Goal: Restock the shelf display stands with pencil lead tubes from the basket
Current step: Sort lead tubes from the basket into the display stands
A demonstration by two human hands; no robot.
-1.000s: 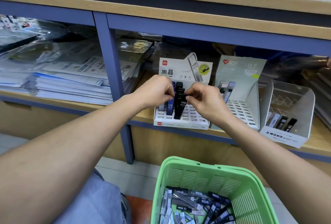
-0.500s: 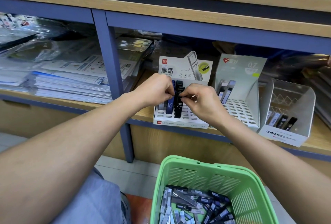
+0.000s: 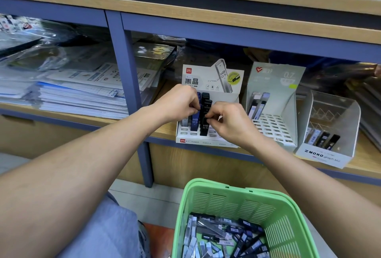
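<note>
Working at the white display stand (image 3: 206, 138) near the front edge of the wooden shelf (image 3: 165, 131), both hands meet over its slotted tray. The left hand (image 3: 178, 102) has its fingers curled, pinching the upper part of the black lead tubes (image 3: 205, 117) that stand upright in the stand; the right hand (image 3: 228, 122) also has its fingers bent, with thumb and forefinger closed on the same black tubes from the other side. How many tubes each hand holds cannot be told, as the fingers cover them. A blue tube (image 3: 194, 122) marked HB 0.5 stands just beside the black ones, towards the left edge of the stand, and a pale tube (image 3: 185, 122) stands left of it, partly hidden under the left hand.

Just right of this stand, on the same shelf, sits a grey stand (image 3: 276, 101) marked 0.7 with a few tubes at its back left corner. Further right, near the shelf's front edge, is a clear stand (image 3: 329, 134) labelled MONO, with several tubes lying in its lower part.

Below the shelf, a green basket (image 3: 237, 202) holds a loose heap of lead tubes (image 3: 224, 239), black, blue and clear, lying at all angles. Stacks of paper goods (image 3: 78, 92) in plastic wrap fill the shelf bay to the left of a blue upright post (image 3: 132, 101).
</note>
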